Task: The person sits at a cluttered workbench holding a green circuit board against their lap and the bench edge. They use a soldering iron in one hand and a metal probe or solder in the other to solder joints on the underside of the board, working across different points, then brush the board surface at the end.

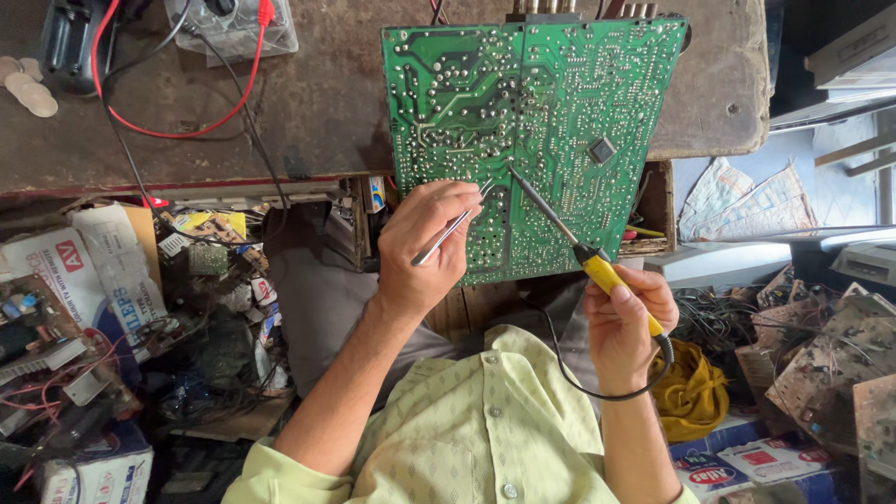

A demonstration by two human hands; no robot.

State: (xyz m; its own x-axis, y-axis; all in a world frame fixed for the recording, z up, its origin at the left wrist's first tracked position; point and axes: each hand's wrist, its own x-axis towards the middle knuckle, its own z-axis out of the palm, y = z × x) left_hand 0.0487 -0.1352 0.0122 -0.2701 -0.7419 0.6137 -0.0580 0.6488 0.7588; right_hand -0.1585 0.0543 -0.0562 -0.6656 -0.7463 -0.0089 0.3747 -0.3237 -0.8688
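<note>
Green circuit board (532, 140), solder side up, lies half on the worn brown surface (308, 103) and half hanging over its near edge toward the person's lap, which puts the lower rows of joints within easy reach. Left hand (425, 247) is closed around thin metal tweezers (455, 224), pinched between thumb and fingers, tips aimed up and right onto the board near its lower middle. Right hand (625, 322) is wrapped around the yellow handle of a soldering iron (560, 229), held low on the grip like a pen so the long dark shaft slants up and left; its tip meets the board just beside the tweezer tips, so both tools converge on one spot. The iron's black cord (597, 387) loops down below the wrist, clear of the board. A small dark square chip (602, 149) sits on the board to the right of the working spot. On the far left of the surface: a red wire (187, 126), a black wire (252, 131), a clear plastic tray (233, 28) and a few pale discs (28, 89). Below the surface, left: heaped boxes, scrap boards and tangled wires (121, 308). Right: a yellow cloth (691, 387), more loose boards (831, 364), grey casings (747, 257). The person wears a pale yellow-green shirt (485, 429).
</note>
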